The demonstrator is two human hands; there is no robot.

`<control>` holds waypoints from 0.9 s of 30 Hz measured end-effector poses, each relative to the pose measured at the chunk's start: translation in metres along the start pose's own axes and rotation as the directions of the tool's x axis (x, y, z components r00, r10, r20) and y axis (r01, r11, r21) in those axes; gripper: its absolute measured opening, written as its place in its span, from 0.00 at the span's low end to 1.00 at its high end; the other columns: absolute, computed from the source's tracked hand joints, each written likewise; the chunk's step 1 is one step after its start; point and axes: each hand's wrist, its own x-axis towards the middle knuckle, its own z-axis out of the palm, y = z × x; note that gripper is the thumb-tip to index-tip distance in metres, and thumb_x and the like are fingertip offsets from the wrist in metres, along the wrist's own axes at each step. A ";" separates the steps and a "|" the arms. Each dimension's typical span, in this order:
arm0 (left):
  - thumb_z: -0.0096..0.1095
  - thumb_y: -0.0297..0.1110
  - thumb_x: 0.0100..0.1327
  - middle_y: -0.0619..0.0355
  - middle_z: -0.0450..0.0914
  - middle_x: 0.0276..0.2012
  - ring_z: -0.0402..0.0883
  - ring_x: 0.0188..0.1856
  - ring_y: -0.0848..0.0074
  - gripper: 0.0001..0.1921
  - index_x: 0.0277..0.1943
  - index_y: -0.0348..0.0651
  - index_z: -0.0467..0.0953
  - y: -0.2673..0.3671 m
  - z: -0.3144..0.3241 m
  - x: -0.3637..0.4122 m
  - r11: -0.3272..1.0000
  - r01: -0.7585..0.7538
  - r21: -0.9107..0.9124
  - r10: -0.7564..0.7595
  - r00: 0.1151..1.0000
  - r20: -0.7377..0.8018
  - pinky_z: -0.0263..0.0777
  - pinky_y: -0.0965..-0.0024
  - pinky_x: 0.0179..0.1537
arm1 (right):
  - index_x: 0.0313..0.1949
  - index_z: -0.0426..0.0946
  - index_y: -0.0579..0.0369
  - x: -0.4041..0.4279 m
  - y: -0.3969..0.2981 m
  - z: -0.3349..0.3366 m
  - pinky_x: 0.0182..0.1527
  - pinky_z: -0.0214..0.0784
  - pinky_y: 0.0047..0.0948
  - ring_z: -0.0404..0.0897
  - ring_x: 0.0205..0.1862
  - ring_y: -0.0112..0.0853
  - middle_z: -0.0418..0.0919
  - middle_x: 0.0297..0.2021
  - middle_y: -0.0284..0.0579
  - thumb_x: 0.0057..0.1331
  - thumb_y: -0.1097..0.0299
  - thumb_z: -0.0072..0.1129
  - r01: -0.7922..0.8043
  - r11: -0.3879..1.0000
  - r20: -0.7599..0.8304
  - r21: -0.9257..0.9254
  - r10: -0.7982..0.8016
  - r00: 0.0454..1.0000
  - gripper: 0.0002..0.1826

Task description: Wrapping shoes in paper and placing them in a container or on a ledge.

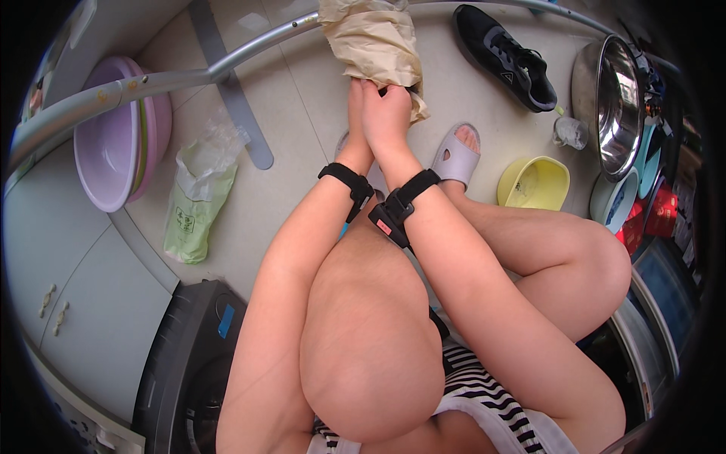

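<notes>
A crumpled tan paper bag (377, 42) lies at the top middle, its near end at my hands. My left hand (356, 113) is beside my right, its fingers partly covered by the right hand and the paper. My right hand (387, 110) is bent at the bag's near edge, with thumb and fingers curled against the paper. A small dark part shows between the bag and the right fingers; I cannot tell what it is. Both wrists wear black straps, the right one with a black device (391, 217). How firmly the left fingers hold the paper is hidden.
A black sneaker (502, 62) lies right of the bag, near a steel basin (604, 108) and a yellow basin (536, 184). Left are a curved metal rail (170, 82), stacked purple and pink basins (108, 142) and a green-and-clear plastic bag (198, 210). My slippered feet are below the hands.
</notes>
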 end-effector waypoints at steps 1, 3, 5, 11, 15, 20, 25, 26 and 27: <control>0.56 0.31 0.60 0.46 0.72 0.42 0.72 0.43 0.56 0.15 0.47 0.35 0.65 0.000 0.000 0.002 1.000 0.002 -0.018 -0.002 1.000 0.003 0.68 0.64 0.45 | 0.36 0.76 0.68 0.001 0.000 0.000 0.40 0.69 0.37 0.79 0.35 0.47 0.80 0.31 0.57 0.57 0.62 0.60 -0.001 1.000 0.004 0.010 0.001 1.000 0.17; 0.56 0.32 0.60 0.45 0.72 0.43 0.72 0.44 0.56 0.16 0.48 0.35 0.64 -0.002 -0.001 0.004 0.999 0.004 -0.035 -0.004 1.000 0.006 0.68 0.65 0.46 | 0.37 0.76 0.69 0.000 -0.001 -0.001 0.40 0.69 0.35 0.80 0.35 0.43 0.81 0.32 0.56 0.57 0.63 0.60 0.013 0.999 0.021 0.050 -0.014 1.000 0.18; 0.54 0.32 0.62 0.46 0.70 0.49 0.73 0.48 0.59 0.23 0.57 0.36 0.59 -0.004 -0.003 0.007 0.982 -0.152 0.113 0.150 0.988 0.023 0.67 0.67 0.51 | 0.39 0.76 0.70 -0.001 -0.003 -0.002 0.40 0.69 0.33 0.80 0.36 0.40 0.81 0.33 0.54 0.57 0.63 0.60 0.028 0.992 0.055 0.125 -0.035 0.998 0.19; 0.58 0.35 0.61 0.38 0.55 0.63 0.59 0.62 0.51 0.40 0.68 0.29 0.41 -0.001 -0.008 -0.007 0.924 0.236 -0.302 -0.194 0.968 0.161 0.55 0.61 0.63 | 0.46 0.74 0.71 -0.012 0.003 -0.030 0.43 0.70 0.27 0.79 0.40 0.30 0.81 0.37 0.47 0.57 0.65 0.61 0.058 0.998 0.142 -0.025 -0.054 0.988 0.22; 0.55 0.37 0.63 0.36 0.42 0.68 0.46 0.70 0.50 0.47 0.68 0.29 0.26 0.005 -0.010 0.001 0.988 0.093 -0.127 -0.088 0.995 0.045 0.45 0.61 0.68 | 0.44 0.74 0.70 -0.011 0.012 -0.051 0.40 0.70 0.24 0.79 0.36 0.27 0.81 0.35 0.47 0.61 0.69 0.57 -0.097 0.942 0.218 0.322 0.025 0.976 0.16; 0.50 0.38 0.67 0.37 0.38 0.69 0.42 0.70 0.54 0.41 0.69 0.31 0.30 0.015 -0.011 0.019 0.999 0.052 0.014 -0.053 0.993 0.106 0.41 0.65 0.68 | 0.45 0.75 0.65 0.002 0.005 -0.077 0.40 0.71 0.21 0.79 0.37 0.25 0.81 0.36 0.45 0.67 0.70 0.51 -0.158 0.915 0.297 0.371 0.044 0.954 0.12; 0.56 0.44 0.64 0.34 0.24 0.69 0.24 0.72 0.52 0.49 0.68 0.34 0.23 0.038 -0.060 0.000 0.966 0.243 0.082 -0.255 0.949 0.185 0.32 0.61 0.70 | 0.46 0.75 0.64 0.010 -0.025 -0.111 0.41 0.70 0.21 0.79 0.38 0.25 0.81 0.37 0.44 0.67 0.69 0.51 -0.142 0.945 0.387 0.296 0.017 0.922 0.13; 0.57 0.45 0.64 0.35 0.25 0.69 0.25 0.72 0.53 0.49 0.69 0.34 0.24 0.044 -0.081 -0.008 0.946 0.323 0.024 -0.322 0.928 0.189 0.31 0.61 0.70 | 0.46 0.75 0.64 0.010 -0.039 -0.119 0.41 0.70 0.21 0.79 0.39 0.25 0.81 0.37 0.44 0.67 0.69 0.51 -0.147 0.950 0.399 0.277 0.026 0.917 0.13; 0.56 0.43 0.65 0.36 0.29 0.70 0.28 0.73 0.55 0.47 0.69 0.34 0.28 0.060 -0.101 -0.018 0.924 0.373 -0.088 -0.348 0.913 0.215 0.33 0.61 0.70 | 0.46 0.75 0.64 0.013 -0.053 -0.131 0.41 0.70 0.21 0.79 0.39 0.25 0.81 0.37 0.44 0.67 0.69 0.51 -0.136 0.948 0.398 0.289 0.010 0.917 0.13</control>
